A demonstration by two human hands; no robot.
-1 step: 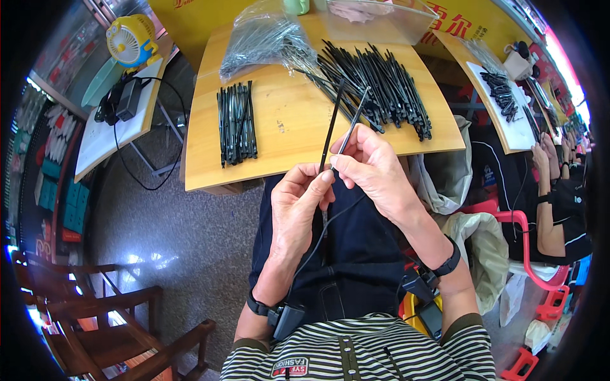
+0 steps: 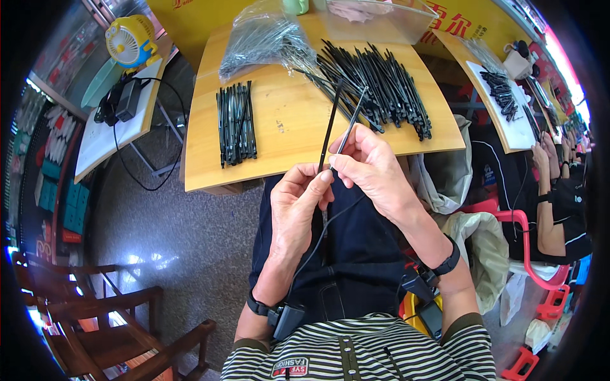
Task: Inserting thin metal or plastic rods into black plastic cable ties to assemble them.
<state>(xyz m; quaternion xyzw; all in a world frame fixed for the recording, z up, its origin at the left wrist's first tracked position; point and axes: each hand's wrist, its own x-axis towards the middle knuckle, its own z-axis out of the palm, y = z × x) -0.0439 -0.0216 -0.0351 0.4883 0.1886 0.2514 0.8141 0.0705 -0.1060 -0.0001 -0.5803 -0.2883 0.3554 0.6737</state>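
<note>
Your left hand (image 2: 295, 198) pinches a black stick (image 2: 330, 127), your right hand (image 2: 367, 164) a shiny stick (image 2: 352, 123); likely light, bendy: hold low ends.

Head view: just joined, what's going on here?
A person sits at a wooden table, working bare-handed. The left hand pinches a black strip, the right hand a shinier strip; both point up and away. The fingers nearly meet, hiding whether the strips' lower ends touch. On the table lie a neat small bundle, a larger spread-out pile and a clear plastic bag.
</note>
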